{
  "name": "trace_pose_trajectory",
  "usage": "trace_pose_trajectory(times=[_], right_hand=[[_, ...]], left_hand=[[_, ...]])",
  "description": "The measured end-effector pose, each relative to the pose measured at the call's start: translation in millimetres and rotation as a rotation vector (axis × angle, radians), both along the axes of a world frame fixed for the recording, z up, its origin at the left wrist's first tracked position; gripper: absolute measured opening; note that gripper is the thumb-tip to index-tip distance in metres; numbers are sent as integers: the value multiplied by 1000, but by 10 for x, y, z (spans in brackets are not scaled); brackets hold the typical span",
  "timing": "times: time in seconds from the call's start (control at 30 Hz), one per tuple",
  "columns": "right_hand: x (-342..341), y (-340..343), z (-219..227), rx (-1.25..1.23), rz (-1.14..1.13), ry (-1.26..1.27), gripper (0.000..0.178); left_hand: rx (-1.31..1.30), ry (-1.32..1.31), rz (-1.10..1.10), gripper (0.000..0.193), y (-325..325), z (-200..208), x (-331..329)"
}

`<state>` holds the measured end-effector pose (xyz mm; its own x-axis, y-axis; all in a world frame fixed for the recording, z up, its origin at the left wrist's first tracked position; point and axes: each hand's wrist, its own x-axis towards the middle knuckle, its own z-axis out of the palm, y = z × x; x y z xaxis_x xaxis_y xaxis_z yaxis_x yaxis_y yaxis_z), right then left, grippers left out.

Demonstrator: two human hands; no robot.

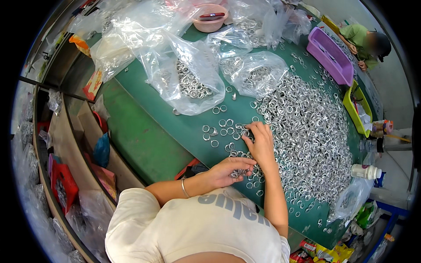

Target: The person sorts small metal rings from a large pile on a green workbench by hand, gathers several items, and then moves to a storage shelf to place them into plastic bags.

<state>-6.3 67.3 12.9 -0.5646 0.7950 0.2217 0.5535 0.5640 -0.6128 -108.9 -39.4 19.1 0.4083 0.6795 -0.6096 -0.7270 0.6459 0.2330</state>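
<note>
A large heap of silver metal rings (307, 136) covers the right part of the green table (166, 118). My left hand (221, 172), a bangle on its wrist, is cupped near the table's front edge. Several silver rings (239, 172) lie in its curled fingers. Just left of the heap, my right hand (262, 143) reaches down with thumb and fingertips closed around a ring (246, 133) at the table surface. Loose rings (223, 127) lie scattered beside those fingertips, and some are bunched between my two hands.
Clear plastic bags of rings (193, 83) stand at the back. A pink basket (210, 24), a purple basket (331, 57) and a yellow-green basket (356, 109) line the far side. At right are a white bottle (366, 171) and a person in green (357, 41).
</note>
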Motion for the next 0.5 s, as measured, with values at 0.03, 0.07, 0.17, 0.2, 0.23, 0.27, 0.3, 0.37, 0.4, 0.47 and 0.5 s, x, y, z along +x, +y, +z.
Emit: trace_pose_trajectory(times=[0.03, 0.07, 0.17, 0.2, 0.23, 0.27, 0.3, 0.37, 0.4, 0.47, 0.5], right_hand=[[43, -11, -11, -55, 3, -28, 28], [87, -25, -19, -109, 5, -57, 29], [212, -35, 23, -100, 48, -54, 26], [240, -33, 33, -95, 60, -36, 26], [207, -12, 46, -84, 32, 15, 26], [133, 11, 45, -41, 45, 38, 25], [30, 26, 38, 0, 55, 64, 23], [-140, 27, -3, 70, 61, 47, 17], [-167, 45, -66, 79, 68, 0, 16], [-192, 72, -171, 97, 75, -93, 14], [-184, 63, -169, 102, 58, -86, 12]], left_hand=[[34, -41, 9, 20, -14, -48, -15], [69, -82, 18, 19, -31, -133, -41], [128, -95, 4, 20, -50, -186, -98], [141, -80, -15, 21, -42, -178, -104], [125, -68, -23, 22, -37, -161, -100], [109, -56, -29, 24, -37, -138, -96], [92, -40, -38, 26, -41, -123, -95], [41, -25, -39, 28, -43, -110, -87], [17, -14, -33, 29, -47, -106, -93], [102, -23, -34, 29, -64, -110, -103], [143, -31, -30, 29, -78, -128, -110]])
